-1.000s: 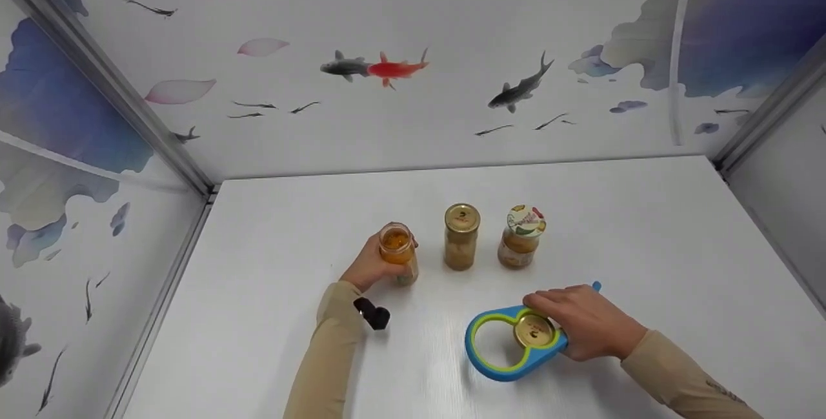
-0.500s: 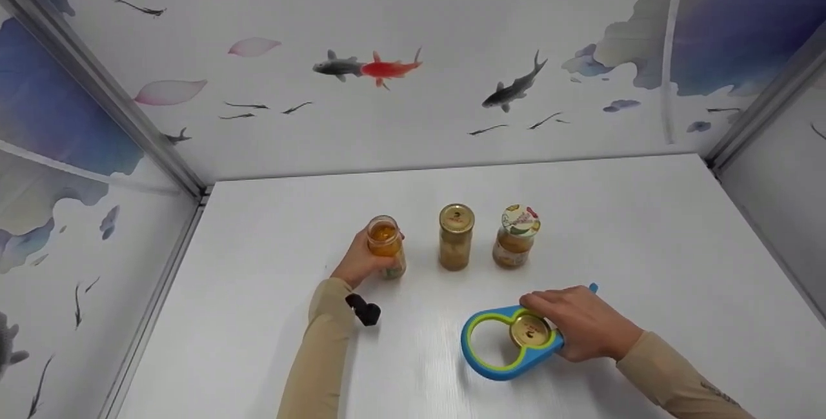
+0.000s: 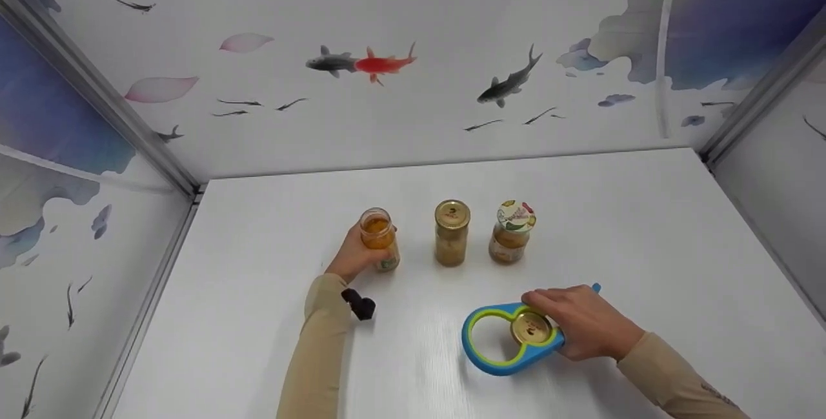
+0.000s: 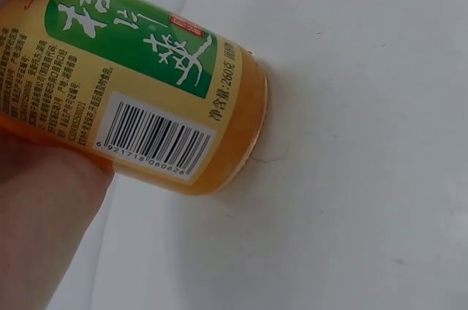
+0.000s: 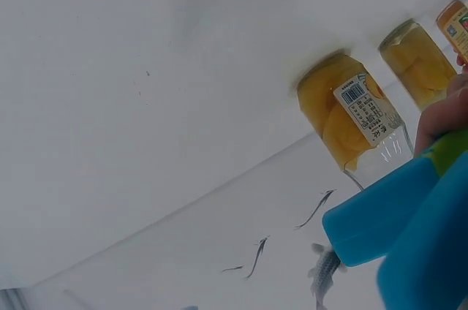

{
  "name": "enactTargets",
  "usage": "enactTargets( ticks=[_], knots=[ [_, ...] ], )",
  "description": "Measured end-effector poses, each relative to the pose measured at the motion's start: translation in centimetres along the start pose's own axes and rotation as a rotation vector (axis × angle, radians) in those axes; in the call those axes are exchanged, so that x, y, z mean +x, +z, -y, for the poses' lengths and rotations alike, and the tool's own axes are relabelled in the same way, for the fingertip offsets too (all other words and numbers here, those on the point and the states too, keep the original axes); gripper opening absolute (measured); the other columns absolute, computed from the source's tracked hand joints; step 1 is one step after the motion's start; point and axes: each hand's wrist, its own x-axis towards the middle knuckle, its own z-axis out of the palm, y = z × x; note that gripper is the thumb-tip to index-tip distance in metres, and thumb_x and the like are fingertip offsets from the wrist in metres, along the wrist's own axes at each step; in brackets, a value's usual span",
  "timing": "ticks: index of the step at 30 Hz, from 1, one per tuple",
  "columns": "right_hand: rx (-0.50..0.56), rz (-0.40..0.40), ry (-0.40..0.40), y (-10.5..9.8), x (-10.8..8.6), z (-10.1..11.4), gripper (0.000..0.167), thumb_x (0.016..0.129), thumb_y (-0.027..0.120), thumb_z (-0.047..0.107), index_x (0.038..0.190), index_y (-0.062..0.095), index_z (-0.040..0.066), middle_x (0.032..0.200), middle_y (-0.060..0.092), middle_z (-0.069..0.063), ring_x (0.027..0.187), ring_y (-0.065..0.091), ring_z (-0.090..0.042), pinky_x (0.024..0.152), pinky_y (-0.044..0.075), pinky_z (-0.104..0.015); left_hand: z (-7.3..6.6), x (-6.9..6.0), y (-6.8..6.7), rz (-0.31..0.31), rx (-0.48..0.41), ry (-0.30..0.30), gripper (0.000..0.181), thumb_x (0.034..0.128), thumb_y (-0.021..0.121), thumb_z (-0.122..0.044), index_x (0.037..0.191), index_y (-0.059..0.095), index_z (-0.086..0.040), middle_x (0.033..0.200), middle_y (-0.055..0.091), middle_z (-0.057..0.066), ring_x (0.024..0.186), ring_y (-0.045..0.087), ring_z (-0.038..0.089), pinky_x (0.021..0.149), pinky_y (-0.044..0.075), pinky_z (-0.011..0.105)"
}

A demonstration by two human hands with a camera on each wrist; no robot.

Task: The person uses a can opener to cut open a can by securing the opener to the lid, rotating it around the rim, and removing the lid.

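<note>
My left hand [image 3: 353, 256] grips an uncapped glass jar [image 3: 379, 238] of orange contents, upright at the left of the jars; whether its base touches the table is hard to tell. A green and yellow label with a barcode shows on this jar [image 4: 146, 91] in the left wrist view. My right hand [image 3: 588, 325] holds a blue and green jar opener [image 3: 539, 356] low over the table at the front right. Within the opener's smaller ring sits a gold lid [image 3: 531, 328]. The opener [image 5: 387, 211] fills the lower right of the right wrist view.
Two capped jars stand behind the opener: a gold-lidded jar [image 3: 451, 241] and a jar with a patterned lid [image 3: 510, 241]. Panels printed with fish and petals surround the white table [image 3: 413, 354]. A black device [image 3: 359, 305] is at my left wrist.
My left hand has moved left and slightly farther back with the jar. The right hand keeps its hold on the opener in nearly the same place. The head view has shifted a little.
</note>
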Motion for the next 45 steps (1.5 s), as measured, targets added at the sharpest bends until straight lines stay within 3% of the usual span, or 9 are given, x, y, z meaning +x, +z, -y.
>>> enactTargets(
  ticks=[7, 12, 16, 20, 23, 30, 34, 39, 45],
  knots=[
    [-0.040, -0.006, 0.048, 0.3, -0.4, 0.2, 0.068, 0.051, 0.084, 0.007, 0.111, 0.054, 0.018, 0.099, 0.067, 0.004, 0.075, 0.062, -0.014, 0.063, 0.055, -0.039, 1.1, -0.1, -1.5, 0.040, -0.005, 0.070, 0.067, 0.0736, 0.075, 0.003, 0.133, 0.046, -0.006, 0.125, 0.059, 0.008, 0.119, 0.051, 0.026, 0.107, 0.034, 0.046],
    [-0.068, 0.000, 0.074, 0.7, -0.8, 0.2, 0.068, 0.051, 0.084, 0.005, 0.110, 0.053, 0.016, 0.097, 0.065, 0.004, 0.076, 0.061, -0.015, 0.063, 0.055, -0.040, 1.7, 0.2, -1.3, -0.023, 0.027, 0.071, 0.090, 0.0721, 0.082, 0.000, 0.145, 0.033, -0.020, 0.135, 0.049, 0.007, 0.124, 0.046, 0.026, 0.109, 0.030, 0.050],
    [-0.069, -0.008, 0.084, 1.1, -0.9, 0.2, 0.066, 0.052, 0.083, 0.005, 0.109, 0.053, 0.016, 0.095, 0.063, 0.005, 0.074, 0.060, -0.013, 0.062, 0.055, -0.038, 1.5, -0.9, -1.3, -0.069, 0.046, 0.074, 0.109, 0.0721, 0.086, -0.012, 0.152, 0.015, -0.031, 0.145, 0.037, 0.009, 0.134, 0.035, 0.029, 0.112, 0.020, 0.053],
    [-0.070, -0.034, 0.085, 1.4, -1.1, 0.1, 0.065, 0.052, 0.083, 0.006, 0.108, 0.053, 0.016, 0.095, 0.062, 0.007, 0.073, 0.059, -0.012, 0.061, 0.054, -0.036, 0.8, -2.6, -1.6, -0.078, 0.065, 0.056, 0.109, 0.0752, 0.085, -0.018, 0.153, 0.009, -0.027, 0.151, 0.029, 0.014, 0.141, 0.022, 0.034, 0.113, 0.013, 0.056],
    [-0.079, -0.055, 0.086, 1.6, -1.2, 0.1, 0.065, 0.051, 0.082, 0.005, 0.108, 0.053, 0.016, 0.094, 0.061, 0.008, 0.070, 0.056, -0.010, 0.060, 0.053, -0.034, 0.6, -3.7, -1.9, -0.059, 0.092, 0.021, 0.107, 0.0774, 0.083, -0.016, 0.153, 0.007, -0.022, 0.152, 0.026, 0.018, 0.141, 0.021, 0.038, 0.112, 0.015, 0.058],
    [-0.083, -0.037, 0.115, 1.8, -1.0, 0.6, 0.069, 0.050, 0.086, 0.010, 0.110, 0.053, 0.017, 0.096, 0.063, 0.006, 0.071, 0.056, -0.011, 0.063, 0.055, -0.036, 1.1, -5.8, -2.4, -0.043, 0.151, -0.036, 0.101, 0.0801, 0.080, -0.011, 0.152, 0.009, -0.015, 0.146, 0.033, 0.022, 0.134, 0.035, 0.040, 0.110, 0.027, 0.051],
    [-0.076, -0.033, 0.129, 2.0, -1.0, 1.1, 0.070, 0.050, 0.087, 0.010, 0.110, 0.053, 0.017, 0.098, 0.064, 0.004, 0.074, 0.060, -0.014, 0.066, 0.056, -0.039, 1.2, -7.0, -2.3, -0.033, 0.176, -0.026, 0.089, 0.0827, 0.077, -0.011, 0.150, 0.019, -0.009, 0.141, 0.041, 0.021, 0.127, 0.044, 0.038, 0.107, 0.033, 0.051],
    [-0.074, -0.040, 0.127, 2.0, -1.0, 1.6, 0.069, 0.051, 0.088, 0.012, 0.111, 0.053, 0.017, 0.096, 0.064, 0.004, 0.076, 0.062, -0.016, 0.067, 0.056, -0.040, 1.5, -8.5, -1.5, 0.046, 0.210, 0.047, 0.053, 0.0877, 0.072, -0.014, 0.132, 0.048, -0.001, 0.133, 0.050, 0.018, 0.122, 0.048, 0.036, 0.104, 0.037, 0.052],
    [-0.076, -0.057, 0.117, 2.1, -0.9, 2.2, 0.068, 0.053, 0.087, 0.013, 0.112, 0.053, 0.016, 0.095, 0.064, 0.004, 0.076, 0.062, -0.016, 0.066, 0.056, -0.040, 1.7, -9.7, 0.4, 0.241, 0.132, 0.074, 0.035, 0.0931, 0.065, -0.011, 0.124, 0.056, 0.003, 0.125, 0.057, 0.019, 0.119, 0.051, 0.035, 0.103, 0.039, 0.051]
  ],
)
